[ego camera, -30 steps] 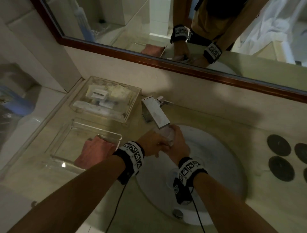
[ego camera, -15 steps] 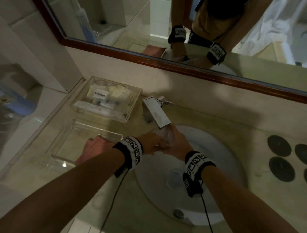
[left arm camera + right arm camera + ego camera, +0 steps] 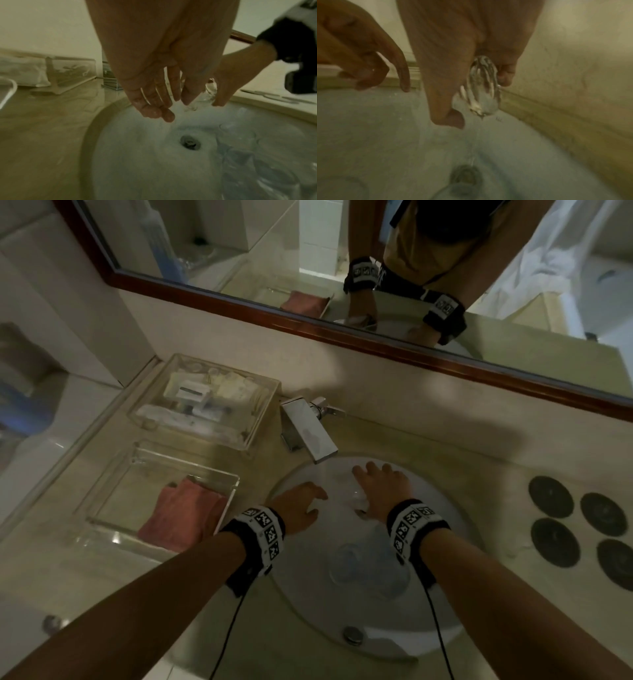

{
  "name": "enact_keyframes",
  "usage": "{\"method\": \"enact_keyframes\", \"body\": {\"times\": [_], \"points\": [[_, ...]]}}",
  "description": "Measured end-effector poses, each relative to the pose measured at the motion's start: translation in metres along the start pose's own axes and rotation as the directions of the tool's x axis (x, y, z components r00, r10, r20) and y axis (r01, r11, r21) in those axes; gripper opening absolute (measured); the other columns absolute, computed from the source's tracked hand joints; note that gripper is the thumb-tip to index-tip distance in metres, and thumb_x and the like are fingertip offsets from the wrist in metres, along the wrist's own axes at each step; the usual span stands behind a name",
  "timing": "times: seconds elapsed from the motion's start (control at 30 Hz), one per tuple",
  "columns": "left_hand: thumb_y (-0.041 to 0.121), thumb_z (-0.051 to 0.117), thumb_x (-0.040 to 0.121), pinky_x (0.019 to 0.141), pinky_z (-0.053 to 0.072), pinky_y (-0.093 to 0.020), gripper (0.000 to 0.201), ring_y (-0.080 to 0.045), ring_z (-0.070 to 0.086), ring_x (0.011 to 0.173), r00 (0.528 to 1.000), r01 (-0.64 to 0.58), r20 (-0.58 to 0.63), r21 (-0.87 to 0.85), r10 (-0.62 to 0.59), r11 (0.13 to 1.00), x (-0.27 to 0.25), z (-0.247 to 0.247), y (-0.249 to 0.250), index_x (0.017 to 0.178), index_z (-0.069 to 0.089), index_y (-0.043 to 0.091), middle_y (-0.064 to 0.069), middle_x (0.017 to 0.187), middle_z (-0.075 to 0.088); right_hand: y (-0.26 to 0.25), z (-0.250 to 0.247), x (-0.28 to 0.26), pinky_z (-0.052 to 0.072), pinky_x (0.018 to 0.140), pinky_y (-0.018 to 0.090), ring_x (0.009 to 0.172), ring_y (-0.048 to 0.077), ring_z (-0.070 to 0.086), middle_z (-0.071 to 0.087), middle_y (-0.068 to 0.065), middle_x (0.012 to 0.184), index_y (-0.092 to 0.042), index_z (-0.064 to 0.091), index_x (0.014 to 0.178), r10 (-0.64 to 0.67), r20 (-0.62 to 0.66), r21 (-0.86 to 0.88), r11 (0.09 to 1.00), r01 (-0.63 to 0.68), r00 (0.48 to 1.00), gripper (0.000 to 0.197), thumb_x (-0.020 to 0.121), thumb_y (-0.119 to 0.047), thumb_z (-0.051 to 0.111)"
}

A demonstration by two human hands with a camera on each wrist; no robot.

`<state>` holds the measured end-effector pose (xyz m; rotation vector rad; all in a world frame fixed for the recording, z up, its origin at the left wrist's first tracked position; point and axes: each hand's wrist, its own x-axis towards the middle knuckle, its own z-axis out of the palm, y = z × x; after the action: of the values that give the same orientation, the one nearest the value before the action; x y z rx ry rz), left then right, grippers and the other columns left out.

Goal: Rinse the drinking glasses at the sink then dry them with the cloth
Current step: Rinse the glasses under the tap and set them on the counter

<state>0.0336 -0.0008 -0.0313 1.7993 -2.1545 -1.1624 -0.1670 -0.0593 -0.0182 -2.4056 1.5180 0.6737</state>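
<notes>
My right hand (image 3: pixel 380 491) grips a clear drinking glass (image 3: pixel 481 88) over the white sink (image 3: pixel 445 594), just in front of the tap spout (image 3: pixel 308 436). Water drips from the glass (image 3: pixel 204 97) toward the drain (image 3: pixel 465 178). To its left my left hand (image 3: pixel 301 505) hangs with wet fingers (image 3: pixel 154 97) loosely straight, holding nothing and apart from the glass. A second clear glass (image 3: pixel 366 566) lies in the basin below my right wrist. The pink cloth (image 3: pixel 185 515) lies folded in a clear tray (image 3: pixel 144 460) left of the sink.
A clear box of toiletries (image 3: pixel 205 402) stands behind the cloth tray. Several dark round coasters (image 3: pixel 551 496) lie on the counter right of the sink. The mirror (image 3: pixel 376 268) and wall rise directly behind the tap.
My left hand has let go of the glass and drawn away to the left. My right hand has carried the glass out from under the spout and lower over the basin.
</notes>
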Motion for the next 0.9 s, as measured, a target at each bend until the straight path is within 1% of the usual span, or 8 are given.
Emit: {"method": "enact_keyframes", "body": {"times": [0.13, 0.2, 0.27, 0.37, 0.5, 0.63, 0.77, 0.9], "points": [[0.018, 0.045, 0.097, 0.099, 0.031, -0.022, 0.034, -0.021, 0.047, 0.123, 0.995, -0.004, 0.095, 0.186, -0.014, 0.983, -0.003, 0.006, -0.004, 0.131, 0.048, 0.017, -0.002, 0.139, 0.043, 0.012, -0.015, -0.005, 0.04, 0.102, 0.042, 0.13, 0.036, 0.039, 0.035, 0.01, 0.146, -0.017, 0.023, 0.147, 0.062, 0.058, -0.229, 0.972, -0.047, 0.996, 0.076, 0.086, -0.025, 0.067], [0.019, 0.044, 0.097, 0.099, 0.032, -0.024, 0.033, -0.022, 0.047, 0.122, 0.993, -0.009, 0.117, 0.232, -0.019, 0.973, -0.002, 0.008, -0.003, 0.129, 0.049, 0.016, -0.002, 0.138, 0.043, 0.021, -0.018, -0.009, 0.039, 0.104, 0.047, 0.128, 0.036, 0.041, 0.037, 0.009, 0.144, -0.02, 0.022, 0.148, 0.08, 0.047, -0.152, 0.986, -0.072, 0.996, 0.08, 0.084, -0.026, 0.07], [0.02, 0.045, 0.096, 0.098, 0.034, -0.027, 0.031, -0.022, 0.049, 0.12, 0.992, -0.009, 0.123, 0.25, -0.022, 0.968, 0.0, 0.009, 0.0, 0.127, 0.051, 0.017, -0.003, 0.135, 0.046, 0.034, -0.018, -0.013, 0.036, 0.105, 0.052, 0.128, 0.036, 0.042, 0.042, 0.007, 0.142, -0.025, 0.024, 0.146, 0.145, 0.033, 0.093, 0.985, -0.148, 0.989, 0.084, 0.08, -0.036, 0.074], [0.021, 0.045, 0.095, 0.101, 0.037, -0.03, 0.029, -0.023, 0.049, 0.12, 0.992, -0.006, 0.121, 0.276, -0.029, 0.961, 0.002, 0.012, 0.003, 0.124, 0.052, 0.018, -0.003, 0.133, 0.048, 0.056, -0.01, -0.012, 0.041, 0.104, 0.05, 0.122, 0.034, 0.05, 0.051, 0.007, 0.135, -0.027, 0.032, 0.138, 0.295, 0.005, 0.513, 0.819, -0.256, 0.955, 0.083, 0.071, -0.04, 0.08], [0.019, 0.043, 0.096, 0.099, 0.037, -0.031, 0.03, -0.025, 0.048, 0.12, 0.993, 0.001, 0.111, 0.341, -0.042, 0.94, 0.007, 0.014, 0.01, 0.125, 0.051, 0.015, -0.005, 0.132, 0.049, 0.084, 0.007, -0.014, 0.052, 0.093, 0.045, 0.113, 0.032, 0.055, 0.045, 0.006, 0.132, -0.025, 0.041, 0.13, 0.464, -0.123, 0.802, 0.567, -0.188, 0.877, 0.079, 0.065, -0.033, 0.085], [0.019, 0.041, 0.097, 0.097, 0.036, -0.031, 0.032, -0.024, 0.048, 0.12, 0.992, 0.009, 0.114, 0.425, -0.063, 0.905, 0.016, 0.016, 0.025, 0.127, 0.049, 0.014, -0.006, 0.133, 0.048, 0.111, 0.025, -0.016, 0.055, 0.078, 0.035, 0.096, 0.023, 0.061, 0.053, 0.004, 0.115, -0.032, 0.04, 0.12, 0.582, -0.173, 0.927, 0.368, -0.068, 0.794, 0.073, 0.064, -0.026, 0.086], [0.019, 0.043, 0.096, 0.095, 0.04, -0.032, 0.03, -0.025, 0.05, 0.117, 0.992, 0.002, 0.113, 0.445, -0.058, 0.896, 0.027, 0.019, 0.044, 0.124, 0.05, 0.012, -0.007, 0.13, 0.05, 0.132, 0.034, -0.018, 0.056, 0.084, 0.037, 0.094, 0.022, 0.059, 0.054, 0.002, 0.11, -0.028, 0.042, 0.12, 0.667, -0.062, 0.992, 0.122, -0.027, 0.742, 0.065, 0.07, -0.017, 0.083], [0.018, 0.045, 0.095, 0.096, 0.042, -0.035, 0.028, -0.026, 0.051, 0.116, 0.992, 0.02, 0.104, 0.451, -0.075, 0.892, 0.038, 0.024, 0.064, 0.121, 0.052, 0.012, -0.007, 0.126, 0.052, 0.144, 0.043, -0.02, 0.055, 0.089, 0.043, 0.1, 0.026, 0.06, 0.055, 0.001, 0.114, -0.024, 0.043, 0.127, 0.695, -0.054, 0.991, 0.128, -0.05, 0.717, 0.074, 0.066, -0.021, 0.086]]}}
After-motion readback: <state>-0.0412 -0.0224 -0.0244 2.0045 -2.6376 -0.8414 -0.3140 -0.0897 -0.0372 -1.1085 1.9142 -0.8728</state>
